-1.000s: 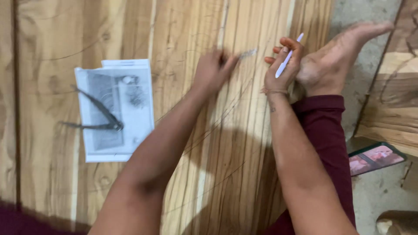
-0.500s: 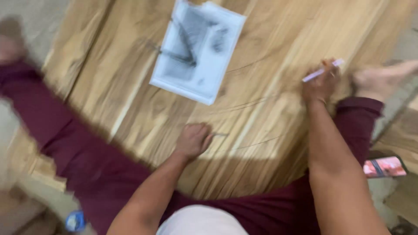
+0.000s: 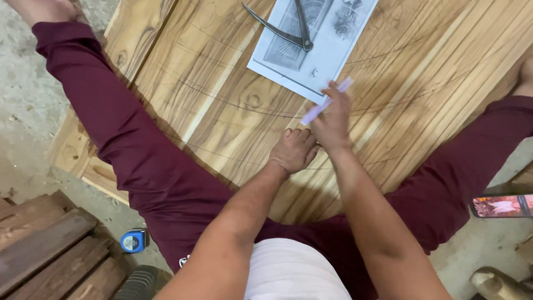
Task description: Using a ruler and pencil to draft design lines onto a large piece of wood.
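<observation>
The pale pen (image 3: 326,102) sits in the right hand (image 3: 333,125), fingers clamped around its barrel, tip angled down just above the wooden panel (image 3: 222,83) where curved lines are drawn. The left hand (image 3: 293,150) rests knuckles-down on the wood beside it, fingers curled together, holding nothing. Good marking here likely calls for a steady brace from that left hand and a light stroke along the arc. A printed sheet (image 3: 327,50) carries metal dividers (image 3: 288,30). No containers show.
</observation>
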